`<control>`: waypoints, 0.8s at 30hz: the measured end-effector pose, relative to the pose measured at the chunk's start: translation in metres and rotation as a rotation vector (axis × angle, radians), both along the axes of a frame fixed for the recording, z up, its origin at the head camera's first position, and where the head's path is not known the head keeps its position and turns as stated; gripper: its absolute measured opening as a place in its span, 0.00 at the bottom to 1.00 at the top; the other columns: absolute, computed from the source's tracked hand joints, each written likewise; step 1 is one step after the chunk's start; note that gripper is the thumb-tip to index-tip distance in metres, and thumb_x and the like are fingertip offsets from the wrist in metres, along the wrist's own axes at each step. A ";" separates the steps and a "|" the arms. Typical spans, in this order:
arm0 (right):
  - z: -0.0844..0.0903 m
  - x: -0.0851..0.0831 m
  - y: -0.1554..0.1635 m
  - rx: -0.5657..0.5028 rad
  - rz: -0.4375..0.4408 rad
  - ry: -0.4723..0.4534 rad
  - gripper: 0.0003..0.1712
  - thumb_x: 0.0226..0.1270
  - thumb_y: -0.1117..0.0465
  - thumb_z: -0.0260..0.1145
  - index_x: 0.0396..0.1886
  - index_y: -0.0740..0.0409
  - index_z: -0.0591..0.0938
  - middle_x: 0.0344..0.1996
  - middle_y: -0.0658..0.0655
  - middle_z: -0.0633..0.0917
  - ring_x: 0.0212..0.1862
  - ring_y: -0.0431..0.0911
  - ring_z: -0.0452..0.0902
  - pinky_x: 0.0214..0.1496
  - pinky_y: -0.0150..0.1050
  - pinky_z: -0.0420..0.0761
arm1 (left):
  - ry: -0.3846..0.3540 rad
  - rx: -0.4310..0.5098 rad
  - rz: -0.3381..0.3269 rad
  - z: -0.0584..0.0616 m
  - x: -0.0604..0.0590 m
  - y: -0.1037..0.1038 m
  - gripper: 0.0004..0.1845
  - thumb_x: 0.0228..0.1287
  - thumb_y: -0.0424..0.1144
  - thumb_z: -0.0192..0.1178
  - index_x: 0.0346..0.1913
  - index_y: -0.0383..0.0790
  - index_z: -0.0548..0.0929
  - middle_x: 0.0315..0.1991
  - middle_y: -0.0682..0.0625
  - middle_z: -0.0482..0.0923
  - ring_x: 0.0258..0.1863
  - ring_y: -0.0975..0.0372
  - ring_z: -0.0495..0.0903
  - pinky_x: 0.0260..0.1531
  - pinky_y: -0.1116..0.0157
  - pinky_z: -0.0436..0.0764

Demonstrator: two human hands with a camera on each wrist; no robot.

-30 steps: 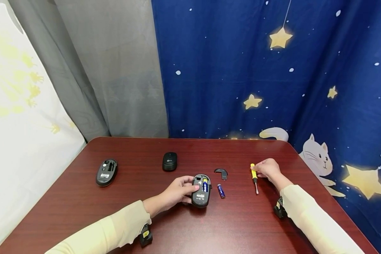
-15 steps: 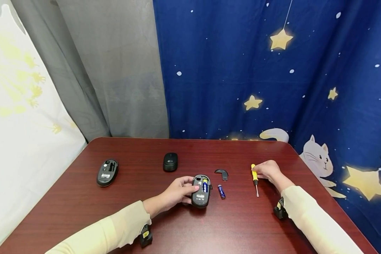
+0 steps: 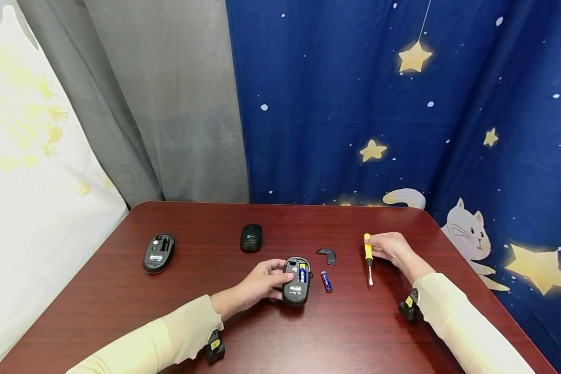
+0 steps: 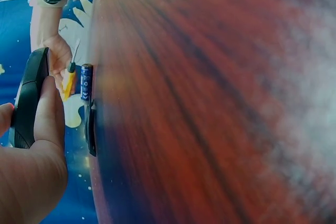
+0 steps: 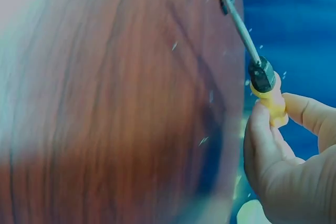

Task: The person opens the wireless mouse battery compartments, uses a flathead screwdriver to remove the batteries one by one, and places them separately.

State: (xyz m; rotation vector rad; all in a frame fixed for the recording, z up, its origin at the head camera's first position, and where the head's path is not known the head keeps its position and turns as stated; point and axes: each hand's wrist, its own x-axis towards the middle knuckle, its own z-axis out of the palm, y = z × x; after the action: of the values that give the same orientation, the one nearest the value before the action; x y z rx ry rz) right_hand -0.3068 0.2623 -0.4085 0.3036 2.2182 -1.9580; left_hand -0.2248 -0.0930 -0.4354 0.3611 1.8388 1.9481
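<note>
My left hand [image 3: 260, 281] holds a black computer mouse [image 3: 295, 293] bottom side up, thumb on its underside and fingers beneath. Its battery bay is uncovered, and a blue and yellow battery [image 3: 302, 273] sits inside. Out to the right, my right hand [image 3: 391, 246] pinches the yellow handle of a screwdriver [image 3: 368, 250]; its metal shaft points back toward me. In the right wrist view, thumb and fingers meet on the handle of the screwdriver [image 5: 274, 106], below its black collar. Between the hands lie a loose blue battery [image 3: 325, 281] and a curved black battery cover [image 3: 328, 255].
A second mouse [image 3: 158, 253] lies upside down at the left of the brown table [image 3: 121, 311], its battery bay uncovered. Another black mouse [image 3: 251, 238] stands upright farther back. Curtains [image 3: 327, 104] hang right behind the table's far edge.
My right hand has lifted the screwdriver a little and moved it slightly left. The left hand and its mouse stay in place.
</note>
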 end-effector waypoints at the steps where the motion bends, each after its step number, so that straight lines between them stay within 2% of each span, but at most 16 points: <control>1: 0.002 0.000 -0.002 -0.018 0.007 0.004 0.23 0.65 0.70 0.65 0.56 0.80 0.73 0.28 0.50 0.85 0.30 0.39 0.82 0.38 0.35 0.84 | 0.001 0.000 0.001 0.000 0.000 0.000 0.24 0.67 0.36 0.61 0.61 0.26 0.69 0.42 0.41 0.83 0.34 0.60 0.83 0.25 0.68 0.82; 8: 0.014 0.006 -0.016 -0.163 0.022 0.051 0.23 0.66 0.72 0.62 0.57 0.79 0.69 0.27 0.50 0.85 0.30 0.39 0.82 0.36 0.33 0.84 | -0.001 0.010 -0.004 0.001 0.000 0.000 0.24 0.67 0.35 0.60 0.61 0.26 0.68 0.42 0.41 0.83 0.34 0.60 0.83 0.26 0.67 0.83; 16: 0.030 0.018 -0.038 -0.232 -0.006 0.089 0.29 0.67 0.69 0.62 0.64 0.78 0.65 0.30 0.50 0.85 0.34 0.40 0.83 0.40 0.35 0.84 | -0.001 0.005 0.001 0.001 0.000 0.000 0.24 0.67 0.35 0.60 0.60 0.26 0.69 0.41 0.41 0.83 0.34 0.60 0.83 0.25 0.68 0.83; 24: 0.042 0.029 -0.061 -0.302 0.008 0.146 0.27 0.69 0.68 0.61 0.63 0.77 0.66 0.32 0.51 0.85 0.36 0.41 0.83 0.42 0.35 0.83 | -0.007 0.005 0.004 0.000 -0.001 0.000 0.24 0.67 0.36 0.61 0.60 0.26 0.69 0.42 0.41 0.83 0.34 0.59 0.83 0.26 0.67 0.83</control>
State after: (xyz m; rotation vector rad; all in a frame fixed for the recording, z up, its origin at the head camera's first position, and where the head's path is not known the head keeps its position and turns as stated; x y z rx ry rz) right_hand -0.2777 0.2014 -0.3663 0.1129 1.9550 -2.3368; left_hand -0.2257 -0.0929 -0.4357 0.3525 1.8319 1.9547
